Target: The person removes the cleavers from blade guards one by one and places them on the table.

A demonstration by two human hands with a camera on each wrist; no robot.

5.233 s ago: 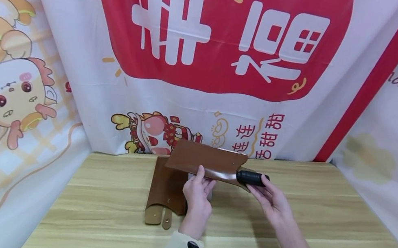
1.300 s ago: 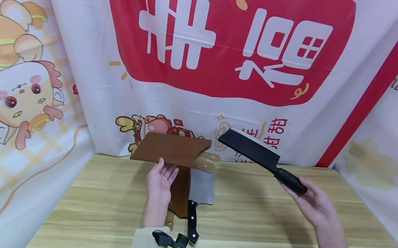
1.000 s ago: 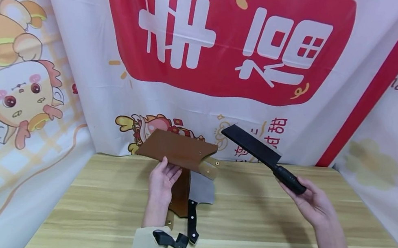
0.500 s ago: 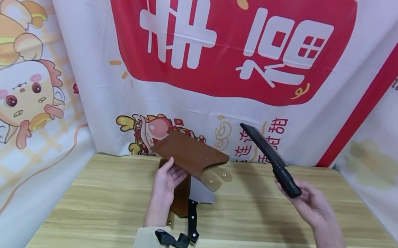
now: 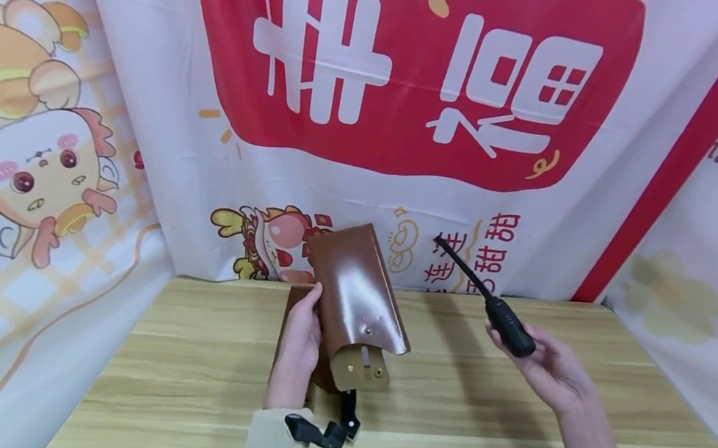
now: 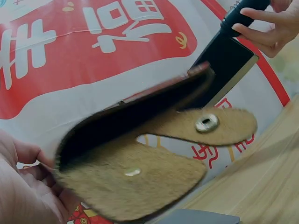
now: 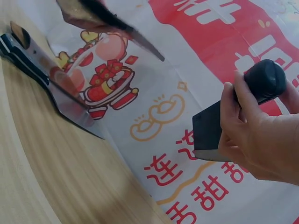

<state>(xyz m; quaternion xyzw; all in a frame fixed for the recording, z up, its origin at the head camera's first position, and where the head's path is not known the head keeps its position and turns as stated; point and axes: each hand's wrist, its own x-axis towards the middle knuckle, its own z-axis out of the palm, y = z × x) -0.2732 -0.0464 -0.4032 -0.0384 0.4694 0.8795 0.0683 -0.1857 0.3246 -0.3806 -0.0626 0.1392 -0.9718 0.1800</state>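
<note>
In the head view my left hand (image 5: 300, 345) grips a brown leather cleaver sheath (image 5: 354, 284) by its left edge, above the table. The sheath's open mouth and two tan snap tabs point down toward me; the left wrist view shows its dark inside. On the right, my right hand (image 5: 551, 368) holds a black-bladed cleaver (image 5: 509, 326) by the handle, blade up and leftward, nearly edge-on and apart from the sheath. Beneath the raised sheath lies a second cleaver (image 5: 350, 411), mostly hidden there; its metal blade shows in the right wrist view.
A second brown sheath (image 5: 289, 313) lies on the wooden table (image 5: 152, 395) behind my left hand, partly covered. White printed cloth (image 5: 182, 185) hangs around the back and sides of the table. A black strap mount (image 5: 319, 432) sits on my left wrist.
The held sheath has swung from sideways to mouth-down, facing me. Earlier the cleaver was inside it; now the two are apart. My right hand has turned the cleaver edge-on, slightly leftward.
</note>
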